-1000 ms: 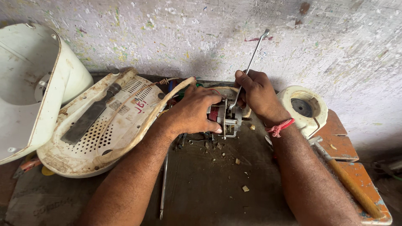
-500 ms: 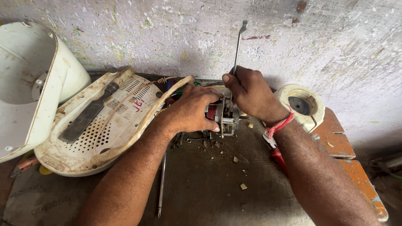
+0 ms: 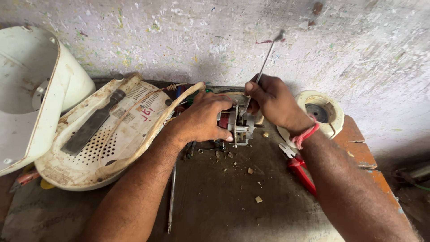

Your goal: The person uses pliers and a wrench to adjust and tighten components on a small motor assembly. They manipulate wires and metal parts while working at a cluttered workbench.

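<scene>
Two hands at a small motor on a dirty workbench

Red-handled pliers [image 3: 299,169] lie nearest; the left hand [image 3: 204,118] clasps the small motor [image 3: 236,124] mid-bench; the right hand [image 3: 274,101] pinches a thin metal rod [image 3: 268,56] slanting up toward the speckled wall [image 3: 215,36].
</scene>
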